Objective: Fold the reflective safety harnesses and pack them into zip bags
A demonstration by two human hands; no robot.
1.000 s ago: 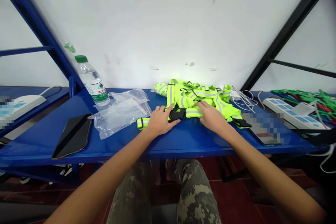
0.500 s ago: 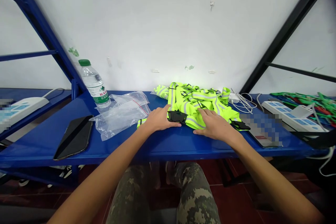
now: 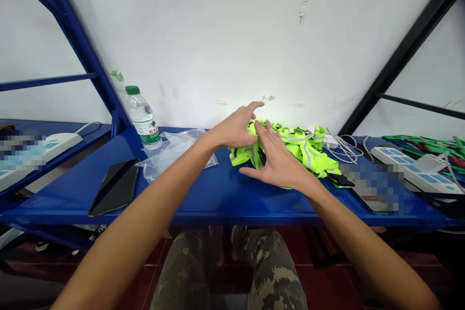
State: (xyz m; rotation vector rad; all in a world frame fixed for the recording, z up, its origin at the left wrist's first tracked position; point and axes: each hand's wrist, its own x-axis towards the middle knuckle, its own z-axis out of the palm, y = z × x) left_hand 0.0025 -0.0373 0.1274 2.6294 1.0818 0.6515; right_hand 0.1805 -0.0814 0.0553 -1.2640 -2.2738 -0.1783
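I see the left hand [image 3: 236,128] has moved up over the limp neon-yellow straps [image 3: 314,156] with grey reflective stripes; I cannot tell its hold. The right hand [image 3: 278,159] spreads its fingers wide over them. Their left end no longer trails, so they bunch on the glossy blue bench [image 3: 214,198].

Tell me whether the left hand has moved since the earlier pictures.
Yes: the left hand has moved away from the blue table's front edge, toward the wall.
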